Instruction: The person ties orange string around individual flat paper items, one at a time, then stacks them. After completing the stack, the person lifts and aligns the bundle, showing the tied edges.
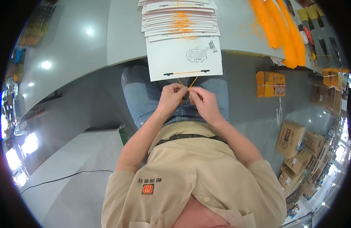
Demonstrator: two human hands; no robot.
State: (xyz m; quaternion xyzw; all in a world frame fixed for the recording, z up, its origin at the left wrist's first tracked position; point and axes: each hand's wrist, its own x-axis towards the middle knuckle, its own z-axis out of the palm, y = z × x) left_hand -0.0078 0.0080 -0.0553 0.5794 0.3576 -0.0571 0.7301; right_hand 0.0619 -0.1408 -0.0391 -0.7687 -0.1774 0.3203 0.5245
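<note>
A white paper bag or folder (pixel 184 55) with a printed drawing and a threaded orange cord lies at the front edge of the table, overhanging my lap. The cord's two strands (pixel 193 82) hang down from its lower edge to my fingers. My left hand (pixel 174 95) and my right hand (pixel 201 100) meet just below it, fingertips pinched on the orange cord where the strands come together. Exactly how the cord runs between my fingers is hidden. Behind the front piece, several similar white pieces (pixel 160 26) lie overlapped, with loose orange cord ends on them.
The grey table (pixel 80 45) spans the top, with bundles of orange cord (pixel 276 30) at its right. Flat orange-yellow items (pixel 270 83) lie low at the right, beside cardboard boxes (pixel 291 138). A pale surface (pixel 78 159) with a black cable is at lower left.
</note>
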